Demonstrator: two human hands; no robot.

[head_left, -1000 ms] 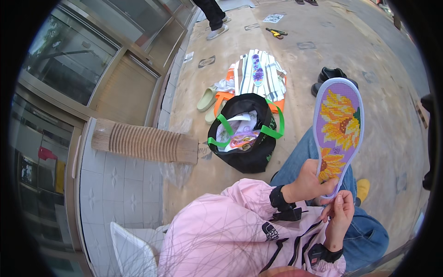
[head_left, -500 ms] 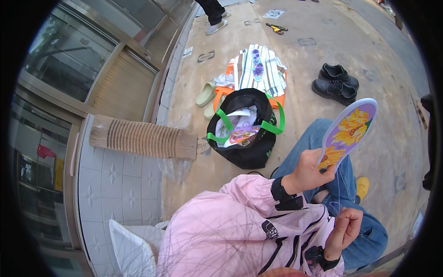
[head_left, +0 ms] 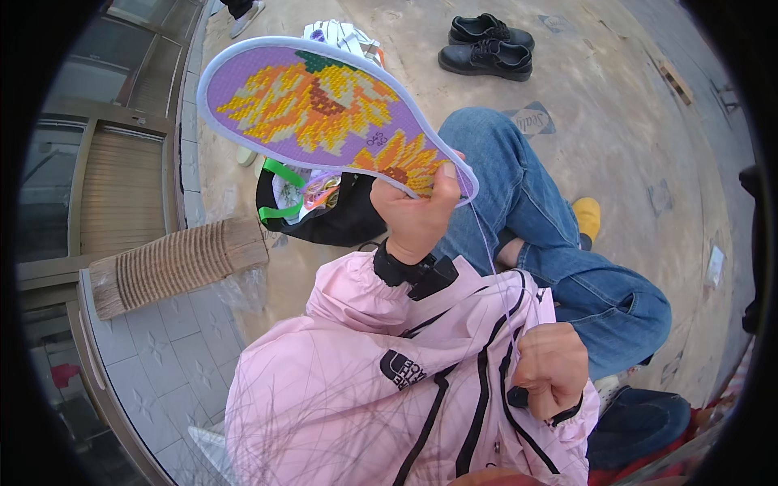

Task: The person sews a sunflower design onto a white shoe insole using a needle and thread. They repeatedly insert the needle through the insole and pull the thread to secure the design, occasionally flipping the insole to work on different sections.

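My left hand (head_left: 417, 212) grips the narrow end of an embroidered insole (head_left: 312, 105). It is purple with a pale border, yellow-orange sunflowers and a green patch, its wide end pointing up and left. From the held end a thin lilac thread (head_left: 491, 251) runs down to my right hand (head_left: 553, 364). That hand is closed in front of my pink jacket, fingers curled under. Whether a needle is in it, I cannot make out. Under the insole, partly hidden, stands a black bag (head_left: 348, 212) with green handles and coloured thread (head_left: 322, 193) inside.
Black shoes (head_left: 490, 61) stand on the floor beyond my jeans-clad knee. To the left lies a ridged brown board (head_left: 178, 263) by the tiled edge. Striped cloth (head_left: 356, 36) shows behind the insole. A yellow shoe (head_left: 587, 219) is right of my legs. Another person's foot (head_left: 247, 18) shows at the top.
The insole has come nearer to the view and swung left, from nearly upright to slanting. My right hand has moved left and a little up, and the thread between the hands is longer and tauter.
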